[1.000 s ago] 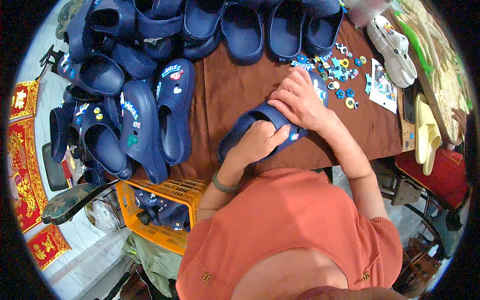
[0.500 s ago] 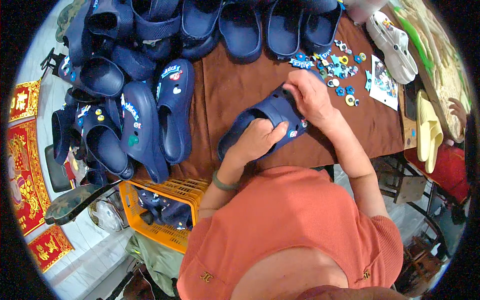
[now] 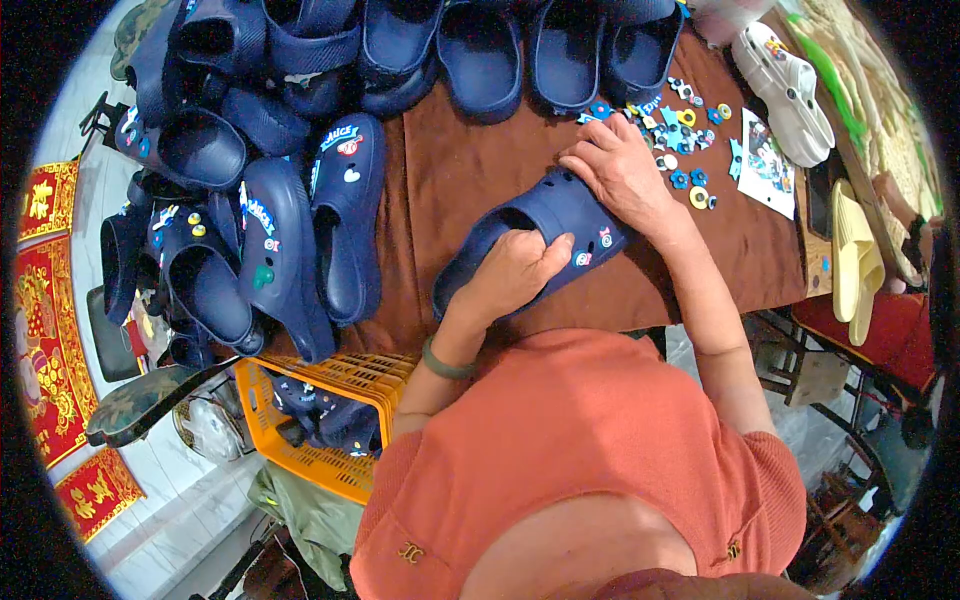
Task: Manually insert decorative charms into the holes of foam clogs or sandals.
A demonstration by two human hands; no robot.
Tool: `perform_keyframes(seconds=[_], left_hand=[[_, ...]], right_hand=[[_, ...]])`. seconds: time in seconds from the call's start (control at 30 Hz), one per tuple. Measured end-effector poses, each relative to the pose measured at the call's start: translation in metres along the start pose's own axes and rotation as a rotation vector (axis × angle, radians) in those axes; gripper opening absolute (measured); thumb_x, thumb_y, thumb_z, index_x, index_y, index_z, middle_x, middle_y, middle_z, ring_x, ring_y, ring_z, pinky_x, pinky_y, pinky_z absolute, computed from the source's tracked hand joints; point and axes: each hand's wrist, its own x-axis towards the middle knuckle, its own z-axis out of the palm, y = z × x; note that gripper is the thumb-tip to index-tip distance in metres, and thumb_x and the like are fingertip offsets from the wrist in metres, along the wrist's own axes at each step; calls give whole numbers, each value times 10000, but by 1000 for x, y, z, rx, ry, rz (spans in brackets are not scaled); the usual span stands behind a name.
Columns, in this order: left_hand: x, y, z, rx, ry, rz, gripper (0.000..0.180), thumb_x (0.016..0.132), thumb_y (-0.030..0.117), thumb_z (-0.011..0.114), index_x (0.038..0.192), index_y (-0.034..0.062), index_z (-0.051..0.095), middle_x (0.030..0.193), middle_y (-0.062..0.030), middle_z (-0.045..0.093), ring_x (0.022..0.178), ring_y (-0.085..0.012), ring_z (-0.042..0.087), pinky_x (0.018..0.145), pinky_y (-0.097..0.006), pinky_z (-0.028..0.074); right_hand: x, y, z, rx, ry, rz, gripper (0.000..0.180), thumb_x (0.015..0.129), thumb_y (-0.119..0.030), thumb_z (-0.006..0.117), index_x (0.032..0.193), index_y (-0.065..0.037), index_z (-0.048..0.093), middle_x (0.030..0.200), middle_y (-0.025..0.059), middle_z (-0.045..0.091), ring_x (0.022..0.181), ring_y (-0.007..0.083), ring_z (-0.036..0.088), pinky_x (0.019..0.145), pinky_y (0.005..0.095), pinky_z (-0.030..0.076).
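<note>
Since a second ago the navy clog [image 3: 535, 235] has stayed on the near part of the brown tabletop [image 3: 450, 170], but the right hand [image 3: 622, 170], which then lay on the clog's toe near the left hand, now rests further up along its far edge, fingers [image 3: 585, 150] flat and close together on the rim. The left hand [image 3: 510, 272] stays tucked into the clog's opening, thumb over the upper and fingers curled inside, gripping the shoe. The clog is smooth moulded foam with round vent holes and small coloured charms pushed into its front. Nearest of all, an orange slatted plastic crate [image 3: 330, 420] with more navy clogs sits below the tabletop's edge on the left. Left of the held shoe lie two finished clogs [image 3: 320, 240] with charms. Beyond the right hand a scatter of small bright charms [image 3: 685, 130] covers the cloth, beside a printed card [image 3: 765, 165]. Further right stand a white clog [image 3: 785, 80] and a pale yellow slipper [image 3: 855, 260]. A row of plain navy clogs [image 3: 480, 50] lines the far edge.
</note>
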Motion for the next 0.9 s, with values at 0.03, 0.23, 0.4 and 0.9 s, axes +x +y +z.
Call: perform_keyframes(seconds=[0.03,0.23,0.4,0.9], left_hand=[[-1,-3,1,196,4,187,146,903,116,529,893,-3,613,679,-216,563,605,-360,584,513,-441,429],[-5,-7,4,117,-1,148,168,858,55,545,1002,0,612,648,-166,538,567,-317,581,461,-413,428],[-8,-9,8,123,3,137,197,837,56,559,1017,-7,609,652,-166,540,565,-310,577,471,-412,434],[-1,-3,-2,4,133,-206,258,911,183,527,800,-37,605,684,-262,575,630,-398,602,535,-466,438]], right_hand=[[1,-2,2,-47,17,0,172,841,-257,646,820,-88,664,890,62,549,876,276,498,759,397,424],[0,1,9,-41,216,118,148,823,-123,667,750,-35,574,829,126,534,777,321,507,698,405,443],[-3,1,-3,247,227,85,185,818,-137,685,742,-30,554,759,127,508,751,312,511,669,405,420],[-7,24,-24,99,12,-22,432,796,-377,700,1144,-128,646,789,71,469,758,248,486,677,345,433]])
